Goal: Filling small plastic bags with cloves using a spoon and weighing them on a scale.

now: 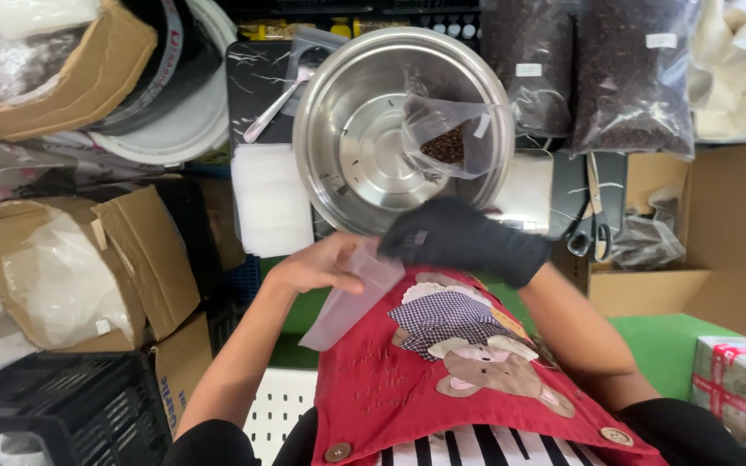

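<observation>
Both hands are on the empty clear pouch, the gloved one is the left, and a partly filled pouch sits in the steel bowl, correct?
Not quite: the head view shows the black glove on the right hand; the left hand is bare. Both grip the empty clear pouch, and a partly filled pouch sits in the steel bowl.

bare left hand (319,264) and black-gloved right hand (455,236) pinch an empty clear pouch (351,298) just below a steel bowl (356,138) holding a partly filled pouch (447,138).
</observation>
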